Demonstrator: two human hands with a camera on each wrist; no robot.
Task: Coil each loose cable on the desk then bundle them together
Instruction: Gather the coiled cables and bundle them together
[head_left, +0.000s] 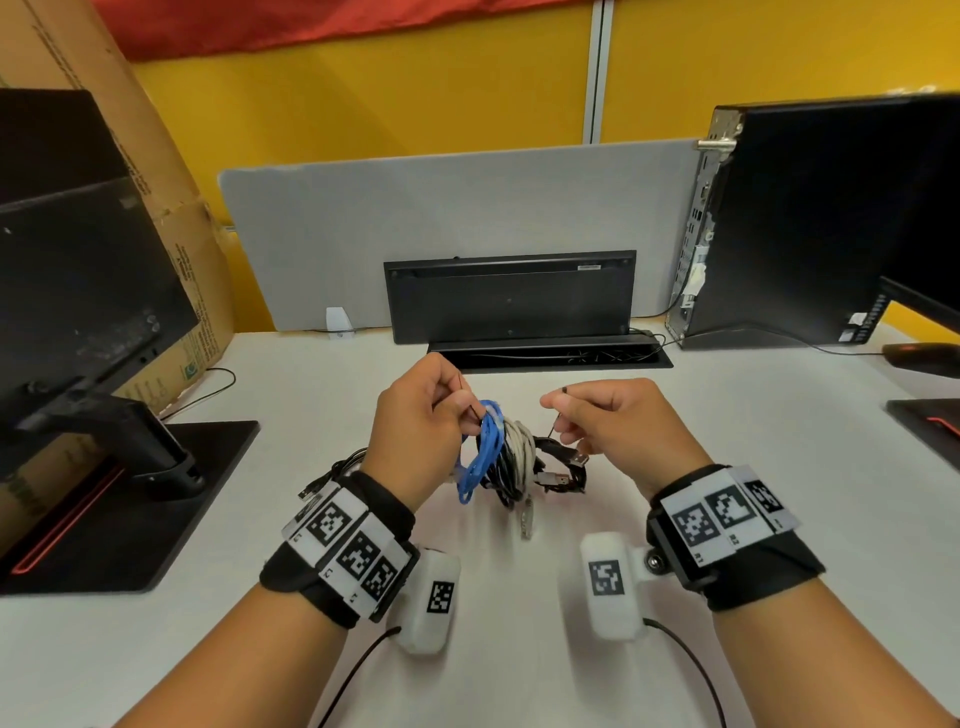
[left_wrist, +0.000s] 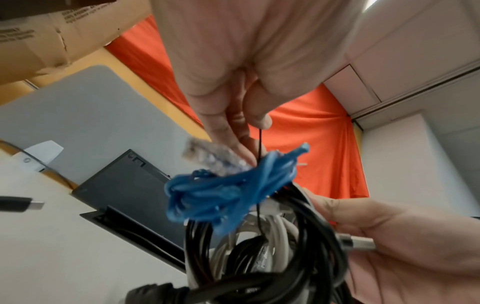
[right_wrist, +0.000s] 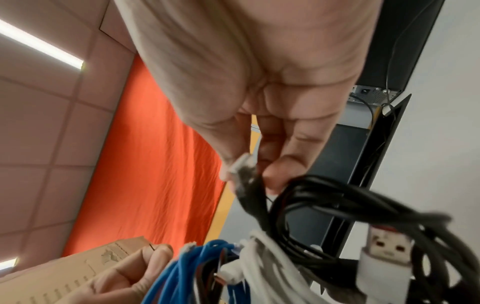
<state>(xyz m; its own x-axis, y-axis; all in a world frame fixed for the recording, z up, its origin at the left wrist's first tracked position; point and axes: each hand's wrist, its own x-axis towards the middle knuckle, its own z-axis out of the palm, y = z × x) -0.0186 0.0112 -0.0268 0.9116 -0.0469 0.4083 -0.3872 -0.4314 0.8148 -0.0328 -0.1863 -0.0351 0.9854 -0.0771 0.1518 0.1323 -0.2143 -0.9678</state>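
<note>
A bundle of coiled cables (head_left: 511, 460) is held just above the white desk (head_left: 291, 374), at its middle, between the two hands. It is made up of a blue cable (head_left: 480, 452) on the left side, white cables (head_left: 519, 441) in the middle and black cables (head_left: 558, 457) on the right; the coils are pressed together and overlap. USB plugs are seen projecting from the right and lower parts of the bundle. A thin black tie (head_left: 470, 402) is passed over the top of the bundle. One end is pinched between thumb and fingers of the left hand (head_left: 421, 421), whose remaining fingers are curled against the blue coil. The other end is pinched at the fingertips of the right hand (head_left: 618, 421), raised just beside the black coil.

Behind the bundle, an open cable hatch (head_left: 550, 356) is set in the desk, with a black keyboard (head_left: 511, 296) stood on edge against a grey partition (head_left: 441, 208). A monitor on a black stand (head_left: 104, 467) is placed at the left before a cardboard box (head_left: 171, 171); a computer tower (head_left: 810, 223) is placed at the right.

The run of the tie beneath the coils is hidden. In both wrist views the cables are blurred, and the number of separate cables cannot be told.
</note>
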